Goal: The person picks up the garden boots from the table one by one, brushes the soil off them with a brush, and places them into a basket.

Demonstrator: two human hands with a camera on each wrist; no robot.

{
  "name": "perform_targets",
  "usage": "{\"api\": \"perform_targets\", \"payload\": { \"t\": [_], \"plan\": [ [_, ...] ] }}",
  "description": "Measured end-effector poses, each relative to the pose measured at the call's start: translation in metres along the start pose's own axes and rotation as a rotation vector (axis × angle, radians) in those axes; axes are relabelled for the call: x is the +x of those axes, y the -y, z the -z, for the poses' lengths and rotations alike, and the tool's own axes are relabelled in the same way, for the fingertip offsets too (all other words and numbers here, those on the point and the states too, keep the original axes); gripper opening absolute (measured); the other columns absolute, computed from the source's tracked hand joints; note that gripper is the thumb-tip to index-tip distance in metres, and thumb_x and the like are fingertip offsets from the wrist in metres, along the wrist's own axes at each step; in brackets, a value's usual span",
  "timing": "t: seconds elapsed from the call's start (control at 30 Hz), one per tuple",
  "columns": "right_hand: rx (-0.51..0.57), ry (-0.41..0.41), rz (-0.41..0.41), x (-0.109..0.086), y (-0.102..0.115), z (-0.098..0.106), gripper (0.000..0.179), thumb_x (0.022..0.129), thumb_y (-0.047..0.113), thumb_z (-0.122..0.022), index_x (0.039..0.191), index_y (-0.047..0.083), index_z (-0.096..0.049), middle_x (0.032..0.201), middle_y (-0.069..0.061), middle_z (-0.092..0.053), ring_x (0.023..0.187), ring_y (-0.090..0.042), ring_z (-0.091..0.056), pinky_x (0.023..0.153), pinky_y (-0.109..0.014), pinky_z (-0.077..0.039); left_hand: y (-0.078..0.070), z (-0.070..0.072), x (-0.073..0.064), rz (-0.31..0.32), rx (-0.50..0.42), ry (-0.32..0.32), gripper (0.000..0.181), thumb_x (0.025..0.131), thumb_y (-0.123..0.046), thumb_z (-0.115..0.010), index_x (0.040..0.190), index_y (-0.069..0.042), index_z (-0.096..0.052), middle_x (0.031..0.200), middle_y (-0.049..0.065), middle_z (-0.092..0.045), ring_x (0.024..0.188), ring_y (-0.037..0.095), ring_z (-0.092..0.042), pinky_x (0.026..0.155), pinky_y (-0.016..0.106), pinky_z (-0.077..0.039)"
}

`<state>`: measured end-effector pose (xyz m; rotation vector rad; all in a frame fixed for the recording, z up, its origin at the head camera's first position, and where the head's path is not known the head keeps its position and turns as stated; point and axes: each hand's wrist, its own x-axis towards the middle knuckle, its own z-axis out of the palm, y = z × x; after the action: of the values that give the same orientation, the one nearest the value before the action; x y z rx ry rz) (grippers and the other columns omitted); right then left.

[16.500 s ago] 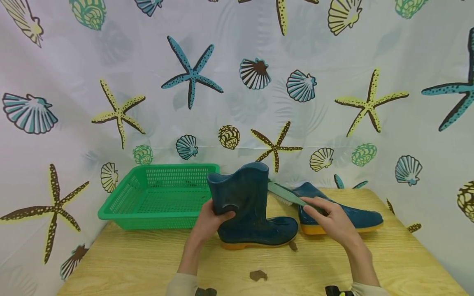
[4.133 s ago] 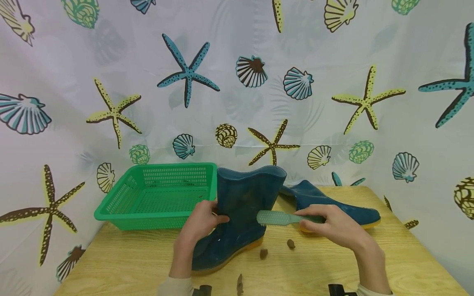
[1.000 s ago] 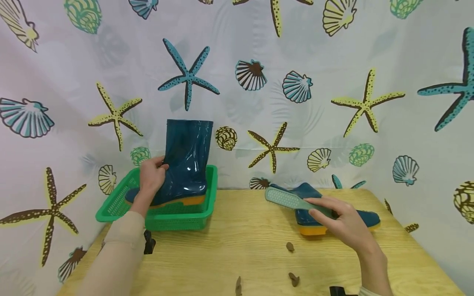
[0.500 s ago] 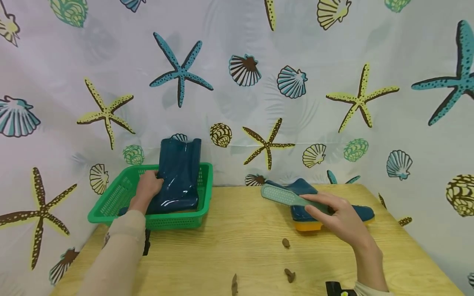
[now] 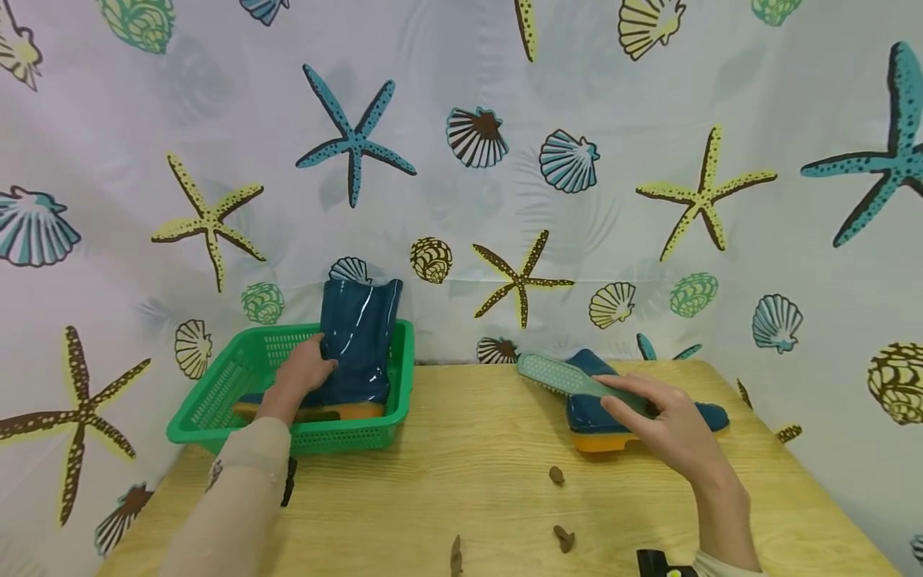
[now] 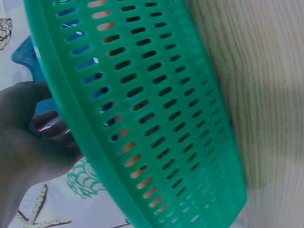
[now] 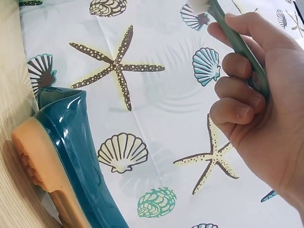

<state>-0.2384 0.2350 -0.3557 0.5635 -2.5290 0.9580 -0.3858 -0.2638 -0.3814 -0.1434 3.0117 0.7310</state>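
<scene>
A blue rubber boot (image 5: 360,344) with an orange sole leans back inside the green basket (image 5: 411,385), its shaft rising above the far rim. My left hand (image 5: 304,369) holds the boot by the shaft's left edge, thumb toward the front. From the left wrist, the basket wall covers most of the boot, and my fingertips are partly hidden behind the rim. On the right, my right hand (image 5: 671,425) grips the handle of a pale green scrub brush (image 5: 558,374), its bristles facing down. Behind the brush lies the other blue boot (image 7: 76,147), apart from my hand.
Brown bits of dirt (image 5: 565,538) are scattered on the wooden table (image 5: 461,449) in front of me. A white curtain (image 5: 505,216) printed with shells and starfish stands right behind the basket and the far boot.
Earlier, my left hand held the boot on the table beside the brush. It then carried the boot left and down into the basket, where it now tips back. The brush stays raised at right.
</scene>
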Motion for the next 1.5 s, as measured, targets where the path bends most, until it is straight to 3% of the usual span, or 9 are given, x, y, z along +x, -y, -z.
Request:
{"api": "perform_targets", "payload": {
  "t": [0.1,0.2,0.33,0.53,0.67,0.8,1.23,1.4,1.5],
  "plan": [
    [0.002,-0.002,-0.013,-0.001,0.001,0.003,0.032,0.099,0.027,-0.062,0.132,0.027,-0.065,0.13,-0.002,-0.066,0.11,-0.015,-0.063,0.085,-0.033,-0.053,-0.011,0.0,0.0,-0.066,0.001,-0.017,0.062,0.103,-0.019,-0.05,0.155,0.003,-0.025,0.154,0.03,-0.033,0.136,0.049,-0.04,0.103,0.061,-0.042],
    [0.016,-0.028,-0.007,-0.003,0.001,0.005,0.034,0.099,0.025,-0.063,0.132,0.025,-0.065,0.129,-0.002,-0.066,0.111,-0.005,-0.06,0.086,-0.029,-0.053,-0.029,-0.006,-0.002,-0.148,-0.005,-0.058,0.054,0.103,-0.02,-0.05,0.151,-0.001,-0.035,0.148,0.028,-0.042,0.131,0.045,-0.047,0.1,0.06,-0.045],
    [0.052,-0.112,0.002,-0.005,0.001,0.006,0.034,0.098,0.02,-0.064,0.132,0.021,-0.065,0.129,-0.002,-0.066,0.111,0.015,-0.05,0.087,-0.012,-0.047,-0.063,-0.019,-0.008,-0.236,-0.032,-0.099,0.047,0.103,-0.021,-0.052,0.147,-0.006,-0.046,0.141,0.021,-0.051,0.123,0.04,-0.055,0.095,0.058,-0.047],
    [0.082,-0.215,0.023,-0.008,-0.001,0.008,0.034,0.097,0.015,-0.065,0.13,0.022,-0.067,0.125,0.01,-0.065,0.111,0.013,-0.052,0.086,-0.006,-0.043,-0.116,-0.039,-0.017,-0.345,-0.054,-0.112,0.039,0.103,-0.022,-0.055,0.14,-0.01,-0.055,0.135,0.014,-0.058,0.12,0.032,-0.058,0.095,0.052,-0.05],
    [0.1,-0.245,0.035,-0.008,-0.004,0.011,0.034,0.095,0.011,-0.066,0.128,0.02,-0.068,0.113,0.02,-0.063,0.078,0.004,-0.054,0.066,-0.015,-0.043,-0.145,-0.055,-0.017,-0.422,-0.063,-0.116,0.034,0.103,-0.02,-0.056,0.135,-0.009,-0.058,0.132,0.012,-0.06,0.12,0.029,-0.058,0.096,0.046,-0.051],
    [0.139,-0.26,0.042,-0.008,-0.006,0.013,0.035,0.094,0.006,-0.067,0.127,0.017,-0.069,0.098,0.015,-0.061,0.054,-0.008,-0.039,0.052,-0.026,-0.035,-0.175,-0.073,-0.018,-0.475,-0.069,-0.081,0.032,0.103,-0.02,-0.055,0.133,-0.009,-0.06,0.128,0.011,-0.062,0.118,0.028,-0.06,0.096,0.043,-0.051],
    [0.15,-0.279,0.037,-0.012,-0.01,0.022,0.036,0.093,0.004,-0.067,0.127,0.015,-0.068,0.114,0.025,-0.06,0.059,-0.007,-0.045,0.054,-0.024,-0.037,-0.241,-0.138,-0.015,-0.47,-0.12,0.077,0.035,0.103,-0.032,-0.054,0.129,-0.01,-0.061,0.119,0.007,-0.067,0.107,0.023,-0.065,0.09,0.041,-0.053],
    [0.158,-0.273,0.017,-0.013,-0.008,0.023,0.036,0.094,0.006,-0.066,0.129,0.016,-0.068,0.12,0.026,-0.059,0.071,-0.004,-0.054,0.059,-0.019,-0.044,-0.253,-0.156,-0.016,-0.424,-0.288,0.161,0.038,0.106,-0.032,-0.048,0.129,-0.006,-0.062,0.126,0.012,-0.064,0.115,0.029,-0.062,0.095,0.045,-0.052],
    [0.165,-0.27,0.015,-0.013,-0.007,0.022,0.036,0.095,0.006,-0.066,0.129,0.017,-0.068,0.119,0.024,-0.06,0.073,-0.004,-0.054,0.061,-0.019,-0.046,-0.254,-0.167,-0.015,-0.352,-0.411,0.195,0.04,0.106,-0.032,-0.047,0.104,0.002,-0.069,0.102,0.019,-0.069,0.098,0.035,-0.066,0.088,0.047,-0.055]
  ]
}}
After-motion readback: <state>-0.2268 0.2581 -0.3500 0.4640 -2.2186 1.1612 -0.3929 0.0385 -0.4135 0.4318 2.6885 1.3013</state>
